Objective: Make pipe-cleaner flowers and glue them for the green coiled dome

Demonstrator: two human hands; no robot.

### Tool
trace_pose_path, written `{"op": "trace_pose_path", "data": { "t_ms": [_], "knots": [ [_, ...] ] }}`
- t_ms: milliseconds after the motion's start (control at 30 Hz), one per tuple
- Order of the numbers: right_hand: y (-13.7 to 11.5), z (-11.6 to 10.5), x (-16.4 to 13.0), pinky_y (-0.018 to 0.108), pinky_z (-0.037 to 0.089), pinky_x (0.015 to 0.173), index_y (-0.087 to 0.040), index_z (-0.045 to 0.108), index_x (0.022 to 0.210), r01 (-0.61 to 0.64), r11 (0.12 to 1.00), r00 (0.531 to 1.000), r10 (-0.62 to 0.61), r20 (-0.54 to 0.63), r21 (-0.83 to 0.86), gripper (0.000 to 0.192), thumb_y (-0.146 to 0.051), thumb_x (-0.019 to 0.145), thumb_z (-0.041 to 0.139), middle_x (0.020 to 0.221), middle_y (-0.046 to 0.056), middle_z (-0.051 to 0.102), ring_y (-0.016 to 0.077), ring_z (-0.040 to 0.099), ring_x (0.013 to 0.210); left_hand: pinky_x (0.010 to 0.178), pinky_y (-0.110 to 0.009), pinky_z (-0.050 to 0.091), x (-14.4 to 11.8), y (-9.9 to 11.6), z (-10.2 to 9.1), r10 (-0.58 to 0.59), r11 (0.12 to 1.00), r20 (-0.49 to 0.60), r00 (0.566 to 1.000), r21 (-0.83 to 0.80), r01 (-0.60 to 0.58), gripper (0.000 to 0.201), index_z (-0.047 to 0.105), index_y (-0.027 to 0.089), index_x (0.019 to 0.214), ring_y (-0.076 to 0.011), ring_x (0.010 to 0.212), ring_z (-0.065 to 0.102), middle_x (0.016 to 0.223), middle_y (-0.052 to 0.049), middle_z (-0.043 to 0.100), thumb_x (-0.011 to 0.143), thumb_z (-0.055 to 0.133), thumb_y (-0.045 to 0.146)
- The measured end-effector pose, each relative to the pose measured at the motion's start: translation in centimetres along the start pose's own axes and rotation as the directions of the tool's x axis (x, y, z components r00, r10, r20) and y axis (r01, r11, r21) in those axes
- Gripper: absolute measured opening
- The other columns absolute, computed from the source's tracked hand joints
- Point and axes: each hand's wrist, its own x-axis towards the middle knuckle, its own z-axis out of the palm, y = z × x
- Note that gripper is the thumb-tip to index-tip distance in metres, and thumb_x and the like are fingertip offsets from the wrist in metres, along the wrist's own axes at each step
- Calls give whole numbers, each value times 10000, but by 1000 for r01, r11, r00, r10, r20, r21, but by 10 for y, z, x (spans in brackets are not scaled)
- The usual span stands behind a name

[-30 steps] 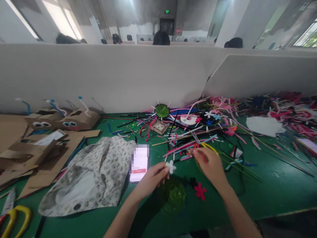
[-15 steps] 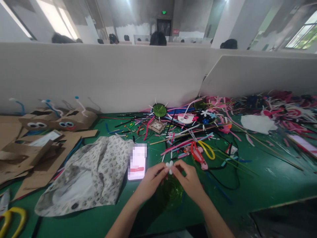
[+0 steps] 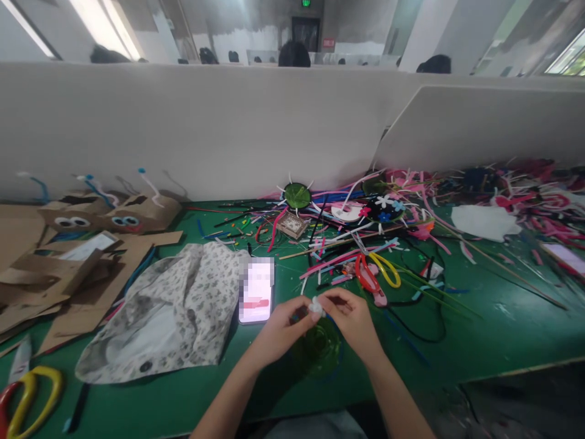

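Observation:
A small white felt flower (image 3: 315,306) is pinched between my two hands above the green table (image 3: 479,341). My left hand (image 3: 280,332) grips it from the left and my right hand (image 3: 351,320) from the right, fingertips meeting on the flower. Just below the hands lies a round green coiled disc (image 3: 320,350). A lit phone (image 3: 256,291) lies to the left of my left hand. Red and yellow scissors (image 3: 377,275) lie just beyond my right hand.
A patterned cloth (image 3: 173,311) lies at left, with brown cardboard pieces with googly eyes (image 3: 105,222) behind it. A heap of coloured pipe cleaners and sticks (image 3: 411,213) fills the far right. Scissors with yellow handles (image 3: 27,396) lie at the near left edge. A white partition (image 3: 205,134) backs the table.
My right hand drew back from the pile near the scissors and joined my left hand on the white flower. Both hands now hold it slightly lower over the green disc.

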Motion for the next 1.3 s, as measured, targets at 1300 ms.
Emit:
{"op": "trace_pose_path", "data": {
  "t_ms": [1300],
  "knots": [
    [30, -4, -23, 259, 473, 614, -254, 347, 769, -225, 883, 974, 221, 56, 411, 563, -381, 568, 858, 680, -44, 659, 130, 597, 611, 565, -231, 330, 10, 3, -11, -89, 974, 278, 956, 226, 25, 304, 643, 167, 723, -126, 619, 491, 639, 15, 558, 911, 528, 376]
  ]
}}
